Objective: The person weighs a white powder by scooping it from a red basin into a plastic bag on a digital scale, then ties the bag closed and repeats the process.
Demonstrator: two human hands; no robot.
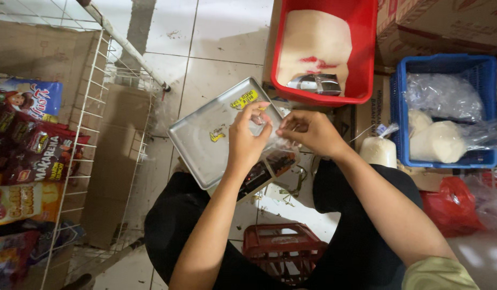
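Left hand [248,131] and right hand [307,130] both pinching a clear plastic bag [278,140]. Held just above a metal tray [205,139]. Red tub [366,48] beyond.

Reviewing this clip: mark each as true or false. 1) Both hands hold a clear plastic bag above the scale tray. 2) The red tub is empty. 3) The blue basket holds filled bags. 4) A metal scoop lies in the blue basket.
1) True: left hand and right hand pinch a clear plastic bag over the scale tray.
2) False: the red tub holds white powder.
3) True: the blue basket holds filled bags.
4) False: the metal scoop lies in the red tub.
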